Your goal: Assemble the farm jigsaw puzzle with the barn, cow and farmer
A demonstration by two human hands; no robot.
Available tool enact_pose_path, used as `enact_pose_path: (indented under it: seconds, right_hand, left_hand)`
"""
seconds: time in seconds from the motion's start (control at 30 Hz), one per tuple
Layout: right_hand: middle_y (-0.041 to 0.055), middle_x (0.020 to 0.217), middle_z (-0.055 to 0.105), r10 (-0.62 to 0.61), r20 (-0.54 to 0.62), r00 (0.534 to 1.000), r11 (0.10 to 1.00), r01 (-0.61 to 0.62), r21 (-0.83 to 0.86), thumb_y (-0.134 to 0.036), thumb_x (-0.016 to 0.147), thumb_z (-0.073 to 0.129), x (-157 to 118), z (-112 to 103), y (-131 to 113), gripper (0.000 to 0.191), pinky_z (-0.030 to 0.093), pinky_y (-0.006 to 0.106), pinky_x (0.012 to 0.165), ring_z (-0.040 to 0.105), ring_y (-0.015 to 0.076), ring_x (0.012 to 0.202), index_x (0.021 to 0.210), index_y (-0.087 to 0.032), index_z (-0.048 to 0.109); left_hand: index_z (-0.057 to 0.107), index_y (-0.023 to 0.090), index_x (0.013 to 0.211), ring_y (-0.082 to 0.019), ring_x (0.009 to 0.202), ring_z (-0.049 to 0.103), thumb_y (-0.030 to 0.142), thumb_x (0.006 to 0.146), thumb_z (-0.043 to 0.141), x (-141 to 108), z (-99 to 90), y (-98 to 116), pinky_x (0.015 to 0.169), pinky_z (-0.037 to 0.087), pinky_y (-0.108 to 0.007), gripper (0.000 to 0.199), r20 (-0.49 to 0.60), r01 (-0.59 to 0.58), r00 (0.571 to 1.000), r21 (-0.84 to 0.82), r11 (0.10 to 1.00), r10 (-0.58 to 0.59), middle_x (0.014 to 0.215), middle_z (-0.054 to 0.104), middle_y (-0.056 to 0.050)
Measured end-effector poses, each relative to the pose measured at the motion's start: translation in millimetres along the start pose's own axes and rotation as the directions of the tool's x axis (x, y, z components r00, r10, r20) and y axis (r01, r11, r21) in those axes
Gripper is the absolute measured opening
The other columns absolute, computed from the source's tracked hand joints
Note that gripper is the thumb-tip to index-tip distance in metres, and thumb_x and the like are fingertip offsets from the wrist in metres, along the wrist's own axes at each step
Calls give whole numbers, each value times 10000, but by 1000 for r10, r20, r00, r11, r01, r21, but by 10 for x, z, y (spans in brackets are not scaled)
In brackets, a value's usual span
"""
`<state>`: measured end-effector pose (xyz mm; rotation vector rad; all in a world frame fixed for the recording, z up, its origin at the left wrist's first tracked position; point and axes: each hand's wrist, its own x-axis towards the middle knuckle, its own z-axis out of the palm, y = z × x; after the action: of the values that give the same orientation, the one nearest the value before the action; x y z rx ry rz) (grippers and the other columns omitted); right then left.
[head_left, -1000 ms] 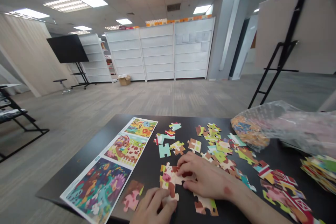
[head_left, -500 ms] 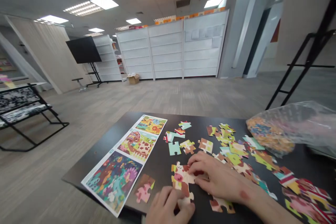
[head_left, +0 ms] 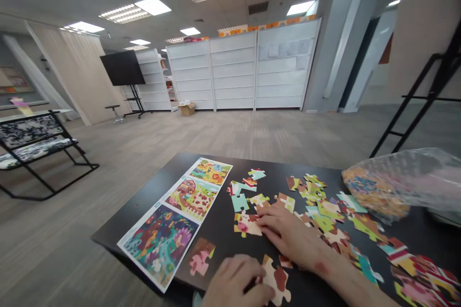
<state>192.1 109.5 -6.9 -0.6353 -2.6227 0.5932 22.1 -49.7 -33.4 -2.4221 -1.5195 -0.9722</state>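
Note:
My right hand (head_left: 288,232) pinches the right edge of the cow-face puzzle piece (head_left: 248,224), which lies on the dark table just below a mint-green piece (head_left: 239,202). Nearer to me, my left hand (head_left: 239,280) rests its curled fingers on the left edge of a cream piece with brown patches (head_left: 277,280). A gap separates these two pieces. A pink pig piece (head_left: 200,256) lies left of my left hand. Part of another brown piece (head_left: 285,262) shows under my right wrist.
A sheet with three printed pictures (head_left: 180,216) lies along the left of the table (head_left: 144,192). Many loose puzzle pieces (head_left: 324,211) spread over the right side. A clear plastic bag of pieces (head_left: 374,189) sits at the back right.
The cow-face piece has moved away from me, up to the mint-green piece, with my right hand at it. The brown-patched piece has come apart from it and shifted right with my left hand.

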Motion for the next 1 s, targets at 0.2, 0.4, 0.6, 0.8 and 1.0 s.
enact_pose_path:
  seconds: [0.2,0.4,0.6,0.8,1.0]
  right_hand:
    - [84,1079,707,104,-154,983,994,-98,46,-142,998,416,12,-112,20,292,507,382,907,642,229,1024,1048,-203,697]
    - [65,988,699,167,-321,932,986,-157,56,-168,985,418,47,-197,125,248,502,369,857,647,218,943,976,-200,664]
    - [61,966,703,161,-295,942,987,-155,45,-175,969,429,54,-161,147,238,504,367,833,655,219,914,959,-205,665]
    - [50,917,711,166,-211,963,986,-159,50,-129,933,442,32,-194,62,266,504,348,822,664,207,889,899,-207,693]
    - [70,1130,716,17,-4,1000,998,-17,54,-145,864,619,15,-145,-63,193,487,384,989,629,245,1116,968,-220,763]
  left_hand:
    - [702,251,1098,-313,999,692,356,743,836,-188,-666,-522,823,581,-421,393,76,408,901,192,893,-428,1096,733,-68]
    - [690,294,1173,-238,932,733,135,710,752,-354,-597,-637,843,586,-331,493,165,318,935,5,948,-314,1022,778,0]
    - [656,297,1246,-223,1025,726,43,749,618,-177,-355,-480,902,601,-322,560,92,287,958,-226,931,-273,1133,763,-37]
    - [631,283,1325,-282,1189,662,117,751,711,-132,-290,-433,1000,577,-411,602,45,307,952,-153,939,-303,1293,698,-87]
    - [636,303,1324,-232,1093,695,101,808,716,-189,-344,-511,950,584,-350,560,132,392,919,-208,896,-372,1198,733,-50]
